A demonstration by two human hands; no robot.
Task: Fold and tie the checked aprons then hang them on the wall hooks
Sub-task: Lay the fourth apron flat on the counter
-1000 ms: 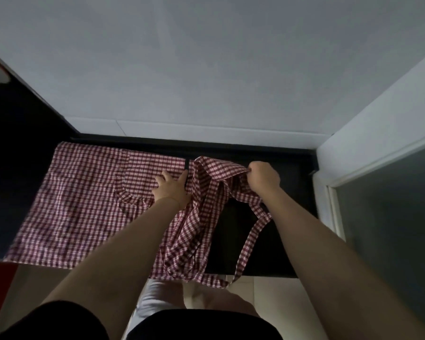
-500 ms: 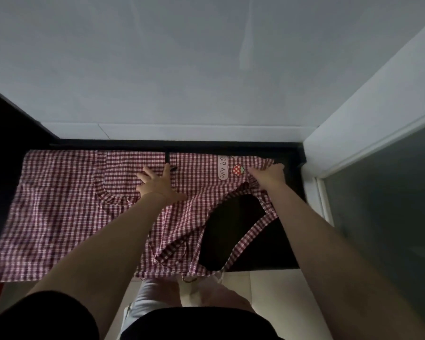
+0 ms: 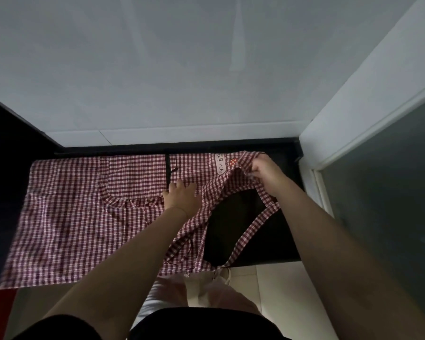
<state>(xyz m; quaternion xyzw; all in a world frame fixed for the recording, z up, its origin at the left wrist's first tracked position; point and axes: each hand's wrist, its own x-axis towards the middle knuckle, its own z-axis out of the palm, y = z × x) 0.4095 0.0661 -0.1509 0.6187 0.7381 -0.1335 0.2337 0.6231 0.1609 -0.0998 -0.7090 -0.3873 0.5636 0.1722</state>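
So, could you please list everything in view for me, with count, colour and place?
checked apron: one, red and white, spread flat on the counter
neck strap: one, checked, looped over the counter's right part
label: one, white, by the apron's far right corner
counter: one, black, against the wall
wall: one, white, behind
left hand: flat on the apron
right hand: pinches the apron's top corner

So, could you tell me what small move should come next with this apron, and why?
Probably carry the bib corner leftward to fold it over. The right hand pinches the top right corner of the checked apron, the left hand presses its middle flat on the dark counter, and the strap lies loose.
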